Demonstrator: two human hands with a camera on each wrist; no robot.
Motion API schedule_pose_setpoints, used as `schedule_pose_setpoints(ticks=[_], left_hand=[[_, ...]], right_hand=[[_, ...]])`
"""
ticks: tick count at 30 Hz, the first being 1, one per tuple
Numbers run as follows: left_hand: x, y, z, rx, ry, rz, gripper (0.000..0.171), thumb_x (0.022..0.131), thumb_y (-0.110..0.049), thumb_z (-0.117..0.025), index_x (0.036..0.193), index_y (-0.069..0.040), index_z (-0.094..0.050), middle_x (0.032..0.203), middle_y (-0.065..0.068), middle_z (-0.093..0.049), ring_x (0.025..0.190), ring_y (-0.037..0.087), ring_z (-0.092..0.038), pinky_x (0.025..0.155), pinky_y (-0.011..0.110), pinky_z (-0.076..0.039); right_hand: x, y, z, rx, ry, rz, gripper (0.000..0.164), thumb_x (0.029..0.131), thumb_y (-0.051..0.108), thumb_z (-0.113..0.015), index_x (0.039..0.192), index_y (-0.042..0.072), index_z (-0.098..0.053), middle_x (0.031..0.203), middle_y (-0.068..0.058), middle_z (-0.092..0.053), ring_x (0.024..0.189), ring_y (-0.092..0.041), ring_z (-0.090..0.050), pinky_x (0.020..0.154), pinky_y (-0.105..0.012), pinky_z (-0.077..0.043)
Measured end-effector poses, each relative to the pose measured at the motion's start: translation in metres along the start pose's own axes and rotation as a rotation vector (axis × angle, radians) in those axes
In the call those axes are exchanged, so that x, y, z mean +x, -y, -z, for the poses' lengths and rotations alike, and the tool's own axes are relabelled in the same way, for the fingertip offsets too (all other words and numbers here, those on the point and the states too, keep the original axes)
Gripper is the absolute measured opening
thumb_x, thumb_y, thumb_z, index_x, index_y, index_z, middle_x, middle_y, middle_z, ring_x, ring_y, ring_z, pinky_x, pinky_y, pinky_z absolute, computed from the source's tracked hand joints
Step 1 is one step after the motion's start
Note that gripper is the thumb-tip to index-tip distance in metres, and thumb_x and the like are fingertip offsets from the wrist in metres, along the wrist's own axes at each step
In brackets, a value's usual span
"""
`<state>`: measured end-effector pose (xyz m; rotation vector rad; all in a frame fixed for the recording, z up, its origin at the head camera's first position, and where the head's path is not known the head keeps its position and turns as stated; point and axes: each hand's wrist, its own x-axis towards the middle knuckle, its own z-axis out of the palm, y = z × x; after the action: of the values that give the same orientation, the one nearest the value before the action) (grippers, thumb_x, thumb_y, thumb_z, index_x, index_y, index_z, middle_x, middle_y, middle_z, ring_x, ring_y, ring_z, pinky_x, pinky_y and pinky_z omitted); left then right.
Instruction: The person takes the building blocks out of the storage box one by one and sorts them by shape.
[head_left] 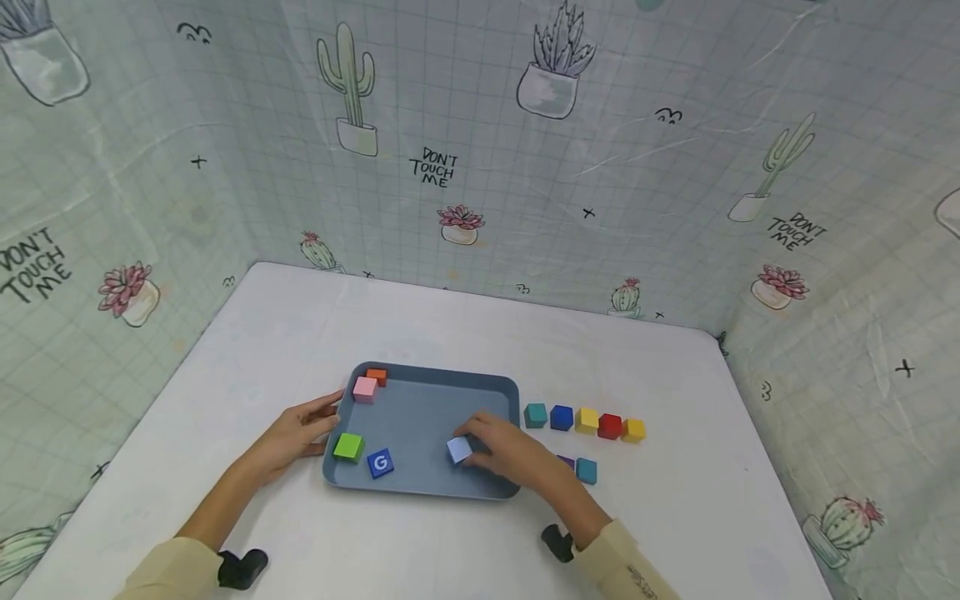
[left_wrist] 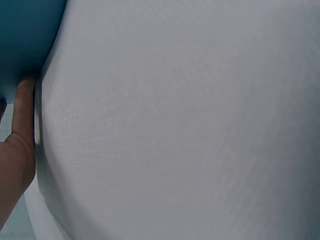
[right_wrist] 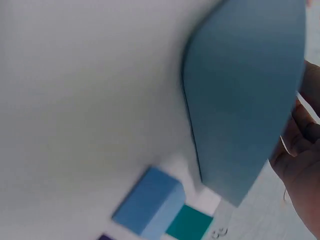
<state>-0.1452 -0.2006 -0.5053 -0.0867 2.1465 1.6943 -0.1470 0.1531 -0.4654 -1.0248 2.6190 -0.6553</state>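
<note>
A light blue block (head_left: 458,451) is pinched between the thumb and fingers of my right hand (head_left: 508,450), low over the right half of a blue-grey tray (head_left: 427,417). My left hand (head_left: 296,429) touches the tray's left side with fairly straight fingers. In the left wrist view, a finger (left_wrist: 23,110) lies against the tray wall. An orange block (head_left: 377,377) and a pink block (head_left: 365,389) sit in the far left corner. Near the front left are a green block (head_left: 348,447) and a blue block marked G (head_left: 380,462).
Right of the tray runs a row: teal (head_left: 536,415), dark blue (head_left: 562,417), yellow (head_left: 587,420), red (head_left: 610,427) and yellow-orange (head_left: 633,430) blocks. Nearer me stand a teal-blue block (head_left: 587,471) and a partly hidden purple block (head_left: 566,461). A printed cloth (head_left: 495,167) hangs behind the white table.
</note>
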Motion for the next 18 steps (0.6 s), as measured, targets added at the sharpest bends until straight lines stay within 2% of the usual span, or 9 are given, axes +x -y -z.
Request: schedule_pose_setpoints(ticks=[8,13,18], left_hand=[[0.001,0.000,0.000,0.003,-0.002,-0.001,0.063,0.095,-0.023,-0.056,0.149,-0.011,-0.027,0.139,0.025,-0.031,0.123,0.041,-0.039,0.086,0.040,-0.051],[0.001,0.001,0.000,-0.002,0.007,-0.012,0.062,0.096,-0.022,-0.056,0.149,-0.010,-0.027,0.138,0.026,-0.032,0.124,0.042,-0.038,0.086,0.041,-0.051],[0.001,0.000,0.000,-0.011,0.007,-0.015,0.061,0.096,-0.022,-0.055,0.149,-0.011,-0.028,0.139,0.026,-0.033,0.125,0.042,-0.038,0.086,0.040,-0.051]], right_hand=[[-0.012,-0.007,0.016,0.028,-0.038,-0.051,0.034,0.085,0.019,-0.070,0.118,0.013,-0.060,0.112,0.002,-0.056,0.102,-0.011,-0.053,0.089,-0.023,-0.048],[-0.022,-0.012,0.022,0.042,-0.039,-0.105,0.035,0.085,0.018,-0.071,0.118,0.014,-0.060,0.109,0.004,-0.055,0.101,-0.012,-0.054,0.088,-0.024,-0.048],[-0.033,-0.019,0.026,0.060,-0.069,-0.123,0.036,0.084,0.017,-0.072,0.118,0.013,-0.060,0.103,0.005,-0.054,0.098,-0.013,-0.056,0.085,-0.023,-0.049]])
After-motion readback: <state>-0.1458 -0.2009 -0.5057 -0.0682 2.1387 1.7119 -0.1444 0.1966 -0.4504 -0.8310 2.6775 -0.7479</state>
